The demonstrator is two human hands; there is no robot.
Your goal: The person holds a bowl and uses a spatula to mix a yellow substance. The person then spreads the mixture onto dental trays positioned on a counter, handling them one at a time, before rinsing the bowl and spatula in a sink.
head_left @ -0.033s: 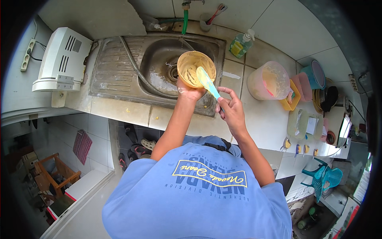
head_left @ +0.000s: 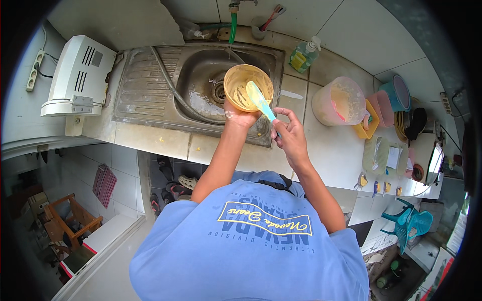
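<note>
My left hand (head_left: pixel 241 116) grips a yellow-orange bowl (head_left: pixel 232 75) from below, tilted so that its smeared inside faces me, above the sink's right side. In my right hand (head_left: pixel 291 134) is a light-blue spatula (head_left: pixel 263 104), held by its handle between thumb and fingers. Pale yellow paste coats the spatula's blade, which reaches over the bowl's near right rim into it. Whether the blade touches the bowl's wall I cannot tell. Behind the bowl lies the steel sink (head_left: pixel 188 62), with a grey hose along its left part.
A green soap pump bottle (head_left: pixel 303 56) stands right of the sink. Farther right are a pink smeared tub (head_left: pixel 339 103), a yellow basket (head_left: pixel 368 123) and other containers. A green tap hose (head_left: pixel 233 27) hangs over the sink. At left stands a white appliance (head_left: pixel 80 70).
The spatula and my right hand have shifted very slightly toward the left and down. The bowl and my left hand look unmoved.
</note>
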